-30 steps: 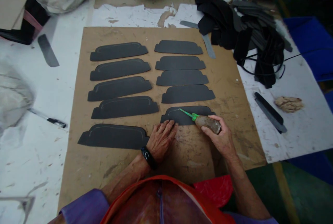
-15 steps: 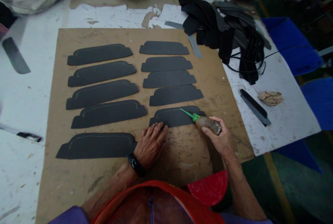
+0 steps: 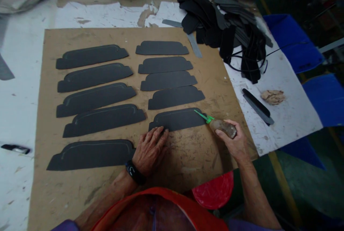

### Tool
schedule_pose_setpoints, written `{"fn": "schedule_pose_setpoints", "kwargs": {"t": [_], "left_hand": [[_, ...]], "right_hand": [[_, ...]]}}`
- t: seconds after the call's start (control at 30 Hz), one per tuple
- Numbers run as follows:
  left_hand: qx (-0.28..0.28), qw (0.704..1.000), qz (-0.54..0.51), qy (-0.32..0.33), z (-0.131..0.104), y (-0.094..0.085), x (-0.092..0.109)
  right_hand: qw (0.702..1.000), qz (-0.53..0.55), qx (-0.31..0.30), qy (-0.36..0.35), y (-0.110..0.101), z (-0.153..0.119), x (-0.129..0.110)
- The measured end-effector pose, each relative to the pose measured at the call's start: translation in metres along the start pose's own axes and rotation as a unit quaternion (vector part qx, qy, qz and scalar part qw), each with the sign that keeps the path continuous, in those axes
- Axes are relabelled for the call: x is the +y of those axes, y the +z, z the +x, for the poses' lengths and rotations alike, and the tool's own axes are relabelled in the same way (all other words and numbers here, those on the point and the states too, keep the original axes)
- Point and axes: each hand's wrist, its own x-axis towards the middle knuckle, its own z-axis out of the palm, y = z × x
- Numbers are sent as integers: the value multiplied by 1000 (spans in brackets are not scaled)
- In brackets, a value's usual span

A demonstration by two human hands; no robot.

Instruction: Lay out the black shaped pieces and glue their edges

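Observation:
My right hand (image 3: pixel 237 142) is wrapped round a grimy brown glue bottle (image 3: pixel 223 128) with a thin green nozzle. The nozzle tip meets the upper edge of a dark grey shaped piece (image 3: pixel 176 120), close to its right end. A thin pale line follows that edge from the left shoulder to the tip. My left hand (image 3: pixel 150 148) lies flat with fingers stretched, fingertips on the piece's lower left edge. Its wrist, with a black band (image 3: pixel 134 173), is beside the nearest left-hand piece (image 3: pixel 94 155). Left-column pieces also carry pale lines; those farther up the right column show none that I can make out.
Brown board (image 3: pixel 185 166) lies under the pieces. Dark strips and a black cord are heaped (image 3: pixel 223 27) at the back right. Crumpled brown paper (image 3: pixel 272 97) and two loose strips (image 3: pixel 257 107) lie right; a cutter knife (image 3: pixel 15 148) lies left. Blue bins (image 3: pixel 292 43) stand beyond the table.
My right hand has drawn the nozzle rightward along the piece's top edge, lengthening the pale line. My left hand keeps its place on the piece. The whole view has shifted slightly.

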Motion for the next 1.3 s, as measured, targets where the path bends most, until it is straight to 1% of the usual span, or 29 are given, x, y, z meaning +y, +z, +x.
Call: {"fn": "schedule_pose_setpoints", "kwargs": {"t": [0.3, 0.7, 0.87, 0.97, 1.1, 1.2, 1.3], "left_hand": [[8, 1000, 5, 1, -1, -2, 0], [-3, 1000, -2, 8, 1, -4, -2], [-8, 1000, -1, 5, 2, -5, -1], [-16, 1000, -2, 5, 3, -5, -1], [-22, 1000, -7, 7, 3, -6, -2], [-22, 1000, -12, 2, 2, -7, 0], [-20, 1000, -21, -8, -1, -7, 3]], "right_hand": [[999, -6, 18, 27, -8, -5, 4], [997, 30, 18, 62, -15, -20, 10], [993, 69, 21, 95, -18, -21, 12], [983, 133, 19, 128, -17, -20, 17], [955, 242, 10, 169, -18, -22, 20], [937, 296, -4, 183, -22, -21, 14], [919, 344, -19, 192, -21, -15, 2]]}}
